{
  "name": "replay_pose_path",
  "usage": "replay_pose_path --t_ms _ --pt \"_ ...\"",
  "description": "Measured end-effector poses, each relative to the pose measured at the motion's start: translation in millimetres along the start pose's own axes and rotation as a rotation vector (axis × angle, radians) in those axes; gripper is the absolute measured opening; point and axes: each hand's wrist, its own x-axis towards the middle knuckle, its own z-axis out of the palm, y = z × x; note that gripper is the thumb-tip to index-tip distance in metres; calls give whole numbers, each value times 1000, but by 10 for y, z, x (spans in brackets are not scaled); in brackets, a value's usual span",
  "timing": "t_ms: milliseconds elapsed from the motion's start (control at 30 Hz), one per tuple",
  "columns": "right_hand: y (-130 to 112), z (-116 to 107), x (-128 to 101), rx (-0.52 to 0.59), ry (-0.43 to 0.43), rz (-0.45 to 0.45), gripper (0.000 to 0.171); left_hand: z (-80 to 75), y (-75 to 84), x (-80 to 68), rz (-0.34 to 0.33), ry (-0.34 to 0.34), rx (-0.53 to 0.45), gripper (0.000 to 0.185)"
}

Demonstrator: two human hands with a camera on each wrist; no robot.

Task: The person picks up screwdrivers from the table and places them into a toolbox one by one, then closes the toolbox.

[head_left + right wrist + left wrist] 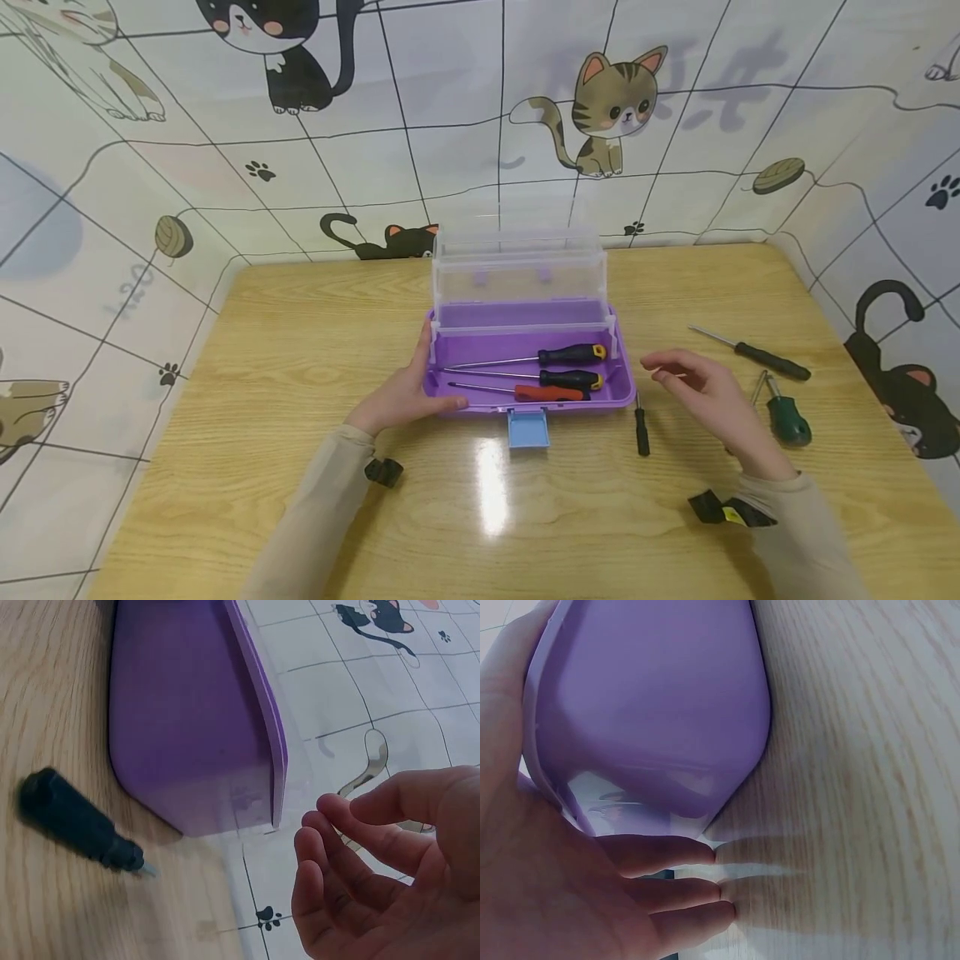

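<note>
A purple toolbox (531,402) with its clear lid (517,283) raised stands on the table. Inside lie two black-and-yellow screwdrivers (570,356) and a red-handled screwdriver (551,392). My left hand (397,400) rests against the box's left end, its thumb along the front rim. In the left wrist view, that hand's fingers (679,895) stretch straight beside the purple wall. To the right of the box my right hand (705,400) hovers with loosely bent fingers and nothing in them. A small black screwdriver (642,429) lies between the box and that hand.
Right of my right hand lie a black-handled screwdriver (772,361) and a green-handled screwdriver (787,421). Another metal shaft, partly hidden by the hand, lies beside the green one. A blue latch (528,429) hangs at the box's front. Cat-printed sheeting (450,183) surrounds the wooden table (300,333).
</note>
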Motion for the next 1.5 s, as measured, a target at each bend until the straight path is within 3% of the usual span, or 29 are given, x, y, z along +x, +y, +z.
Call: replay_pose_path --t_ms 33,233,533,1033,1167,1367,1500 --pt "18 -7 -10 -1 2 -3 22 14 -67 21 0 5 5 129" --pt "85 -47 -57 -6 4 7 22 12 -58 22 8 -2 3 129" --pt "192 -152 -145 -42 14 90 27 16 -63 27 7 -5 -5 129" --pt "382 -358 -312 -83 113 102 28 24 -85 27 24 11 -21 129" --pt "410 -407 -351 -78 134 118 28 16 -29 8 17 5 -19 127" --pt "432 -490 -406 -109 174 163 26 -51 258 -73 19 -23 -34 123" --pt "460 -547 -436 -126 202 180 26 -14 136 -37 22 -4 -12 125"
